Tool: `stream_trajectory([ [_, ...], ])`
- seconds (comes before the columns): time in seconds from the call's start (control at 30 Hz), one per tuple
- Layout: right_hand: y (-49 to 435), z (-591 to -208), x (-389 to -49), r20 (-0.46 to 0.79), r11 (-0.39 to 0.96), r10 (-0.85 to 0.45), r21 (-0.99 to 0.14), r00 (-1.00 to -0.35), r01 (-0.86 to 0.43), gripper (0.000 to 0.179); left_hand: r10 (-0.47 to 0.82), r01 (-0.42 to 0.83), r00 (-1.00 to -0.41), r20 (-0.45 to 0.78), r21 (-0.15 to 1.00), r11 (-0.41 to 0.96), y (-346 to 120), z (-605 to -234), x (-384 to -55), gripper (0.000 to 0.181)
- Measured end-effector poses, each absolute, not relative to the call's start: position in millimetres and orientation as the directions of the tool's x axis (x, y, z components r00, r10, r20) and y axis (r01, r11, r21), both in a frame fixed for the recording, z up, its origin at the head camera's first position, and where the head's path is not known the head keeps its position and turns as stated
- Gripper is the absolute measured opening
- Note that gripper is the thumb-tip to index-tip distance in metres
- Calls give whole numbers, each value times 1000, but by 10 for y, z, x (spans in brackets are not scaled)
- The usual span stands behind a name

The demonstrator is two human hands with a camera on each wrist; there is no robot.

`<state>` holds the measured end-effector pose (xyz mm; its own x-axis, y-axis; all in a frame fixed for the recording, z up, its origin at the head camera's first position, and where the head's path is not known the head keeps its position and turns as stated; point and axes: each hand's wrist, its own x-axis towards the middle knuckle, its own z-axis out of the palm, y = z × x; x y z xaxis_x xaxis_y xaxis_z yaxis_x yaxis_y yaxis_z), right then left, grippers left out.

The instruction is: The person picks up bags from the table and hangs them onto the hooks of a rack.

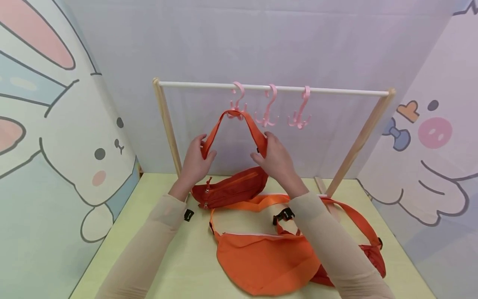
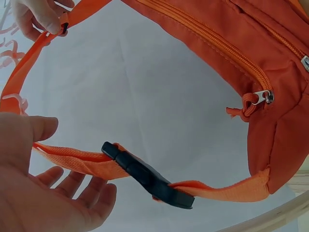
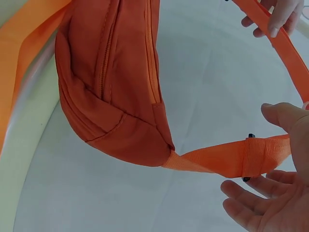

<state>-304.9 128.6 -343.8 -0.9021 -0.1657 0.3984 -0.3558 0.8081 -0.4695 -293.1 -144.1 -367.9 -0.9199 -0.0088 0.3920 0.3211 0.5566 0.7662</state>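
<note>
A rust-red waist pack [image 1: 231, 189] hangs below its orange strap [image 1: 255, 128], whose top meets the prongs of the leftmost pink hook [image 1: 239, 97]. Around the strap's left side is my left hand [image 1: 196, 160], thumb and fingers spread apart; the left wrist view shows a black buckle [image 2: 145, 176] just beyond its fingertips. On the opposite side my right hand [image 1: 276, 160] has the strap between its parted thumb and fingers. Its fingertips are at a black strap slider [image 3: 248, 157]. Zippers [image 2: 260, 96] run along the pack.
Two more pink hooks [image 1: 268, 106] hang from the white bar [image 1: 347, 91] of a wooden-legged rack. On the pale table [image 1: 160, 245] lie a large orange bag [image 1: 265, 261] and another rust-red bag [image 1: 375, 259] at the right. Cartoon-printed walls [image 1: 74, 145] enclose the sides.
</note>
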Motion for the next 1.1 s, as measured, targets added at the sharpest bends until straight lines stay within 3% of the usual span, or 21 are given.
stream_trajectory([
  [0.77,1671,-3563,-2738,366,838,-198,-418,-909,-351,88,22,434,-829,559,618,655,-1530,-3760,-2593,72],
  [1.1,1934,-3785,-2728,255,865,-188,-414,-948,-283,85,48,494,-763,644,535,685,-1490,-3825,-2442,68],
])
